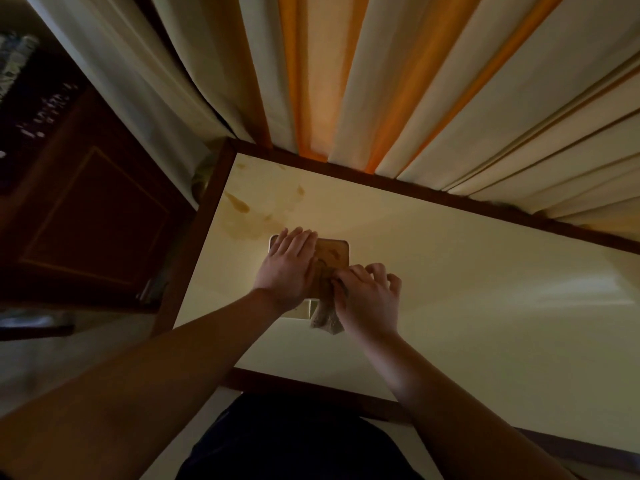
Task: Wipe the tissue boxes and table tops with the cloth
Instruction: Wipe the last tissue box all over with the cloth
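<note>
Curtains are hanging behind the table [450,278], where the left hand [289,268] is lying flat on the box [332,256] near the left edge while the right hand [367,299] is clutching the cloth [325,318] against its near side.

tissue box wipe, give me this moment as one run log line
left hand: flat on tissue box, steadying | right hand: grips cloth, at box near edge | table top: stains far left
</note>
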Motion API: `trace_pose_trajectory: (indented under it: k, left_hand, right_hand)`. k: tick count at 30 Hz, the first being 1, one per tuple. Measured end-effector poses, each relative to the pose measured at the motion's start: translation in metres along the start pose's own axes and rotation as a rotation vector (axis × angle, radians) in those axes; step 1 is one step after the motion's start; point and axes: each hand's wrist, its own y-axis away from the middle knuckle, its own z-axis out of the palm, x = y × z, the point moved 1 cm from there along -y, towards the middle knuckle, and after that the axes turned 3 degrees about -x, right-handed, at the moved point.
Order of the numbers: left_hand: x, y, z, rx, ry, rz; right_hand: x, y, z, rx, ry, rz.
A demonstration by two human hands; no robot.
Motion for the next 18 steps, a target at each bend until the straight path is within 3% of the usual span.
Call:
trace_pose_trajectory:
  k: [10, 18]
  left_hand:
    - [-0.002, -0.002, 0.003, 0.064, -0.009, 0.042]
    - [-0.002, -0.001, 0.002, 0.030, -0.018, 0.018]
  right_hand:
    - [-0.003, -0.062, 0.004, -0.068, -0.031, -0.039]
    - [0.005, -0.040, -0.005, -0.014, 0.054, -0.112]
